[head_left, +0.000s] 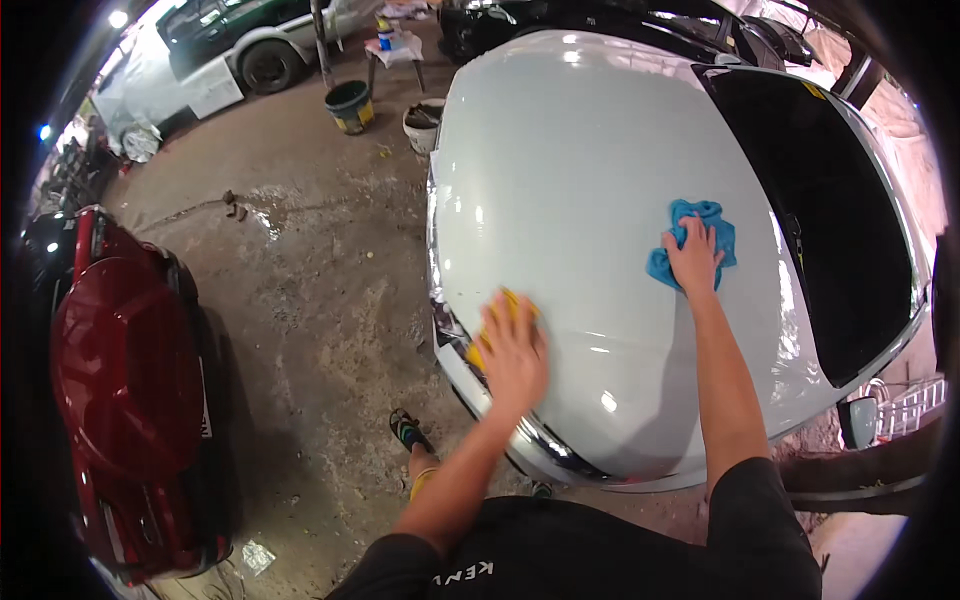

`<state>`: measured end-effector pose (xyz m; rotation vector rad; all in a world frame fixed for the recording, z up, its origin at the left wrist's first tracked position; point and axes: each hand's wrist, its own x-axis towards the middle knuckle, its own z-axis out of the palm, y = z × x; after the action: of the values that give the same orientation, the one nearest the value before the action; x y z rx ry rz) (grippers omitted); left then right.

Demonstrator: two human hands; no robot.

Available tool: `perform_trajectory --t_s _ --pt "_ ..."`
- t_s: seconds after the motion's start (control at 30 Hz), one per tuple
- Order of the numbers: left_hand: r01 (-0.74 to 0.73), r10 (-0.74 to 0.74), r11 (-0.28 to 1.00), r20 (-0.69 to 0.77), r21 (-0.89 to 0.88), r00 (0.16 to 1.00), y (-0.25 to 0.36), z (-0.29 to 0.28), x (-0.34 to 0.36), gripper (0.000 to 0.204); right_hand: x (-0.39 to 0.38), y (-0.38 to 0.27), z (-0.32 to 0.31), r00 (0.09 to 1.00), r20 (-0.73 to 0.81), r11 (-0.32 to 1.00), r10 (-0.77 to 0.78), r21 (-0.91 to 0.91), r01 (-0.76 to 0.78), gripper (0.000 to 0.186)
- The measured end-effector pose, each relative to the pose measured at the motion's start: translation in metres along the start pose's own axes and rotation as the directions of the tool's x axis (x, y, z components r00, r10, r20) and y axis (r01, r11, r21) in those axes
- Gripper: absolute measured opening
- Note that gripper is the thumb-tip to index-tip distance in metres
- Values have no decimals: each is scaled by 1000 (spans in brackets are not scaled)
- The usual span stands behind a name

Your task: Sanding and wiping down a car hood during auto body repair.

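Observation:
My left hand (516, 355) presses a yellow cloth (480, 352) onto the front edge of a white car hood (570, 180). Its fingers are a little smeared by motion, and most of the cloth is hidden under them. Farther to the right, near the windshield, a crumpled blue cloth (727, 240) lies under my right hand (694, 257). The fingers of that hand spread over the cloth and hold it against the glossy paint.
A dark red car (130, 370) stands at the left. Beyond the hood's front are a dark bucket (350, 108), a whitish bucket (423, 124) and a small stool (400, 48). The dark windshield (830, 200) and a side mirror (858, 422) are at the right.

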<state>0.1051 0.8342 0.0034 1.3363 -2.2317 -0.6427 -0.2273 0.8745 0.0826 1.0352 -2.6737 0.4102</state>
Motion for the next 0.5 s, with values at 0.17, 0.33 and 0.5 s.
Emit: perform_trajectory --t_s 0.17,0.33,0.5 --pt "-125 137 976 60 -181 989 -118 -35 189 57 -37 -84 16 997 38 998 66 0 -66 57" --pt "-484 468 874 181 53 865 -72 -15 76 52 -58 -85 4 994 -28 991 104 -79 -106 73" --pt "-491 490 871 147 -26 860 -65 -25 165 52 -58 -98 0 994 -1 985 106 -133 -106 69"
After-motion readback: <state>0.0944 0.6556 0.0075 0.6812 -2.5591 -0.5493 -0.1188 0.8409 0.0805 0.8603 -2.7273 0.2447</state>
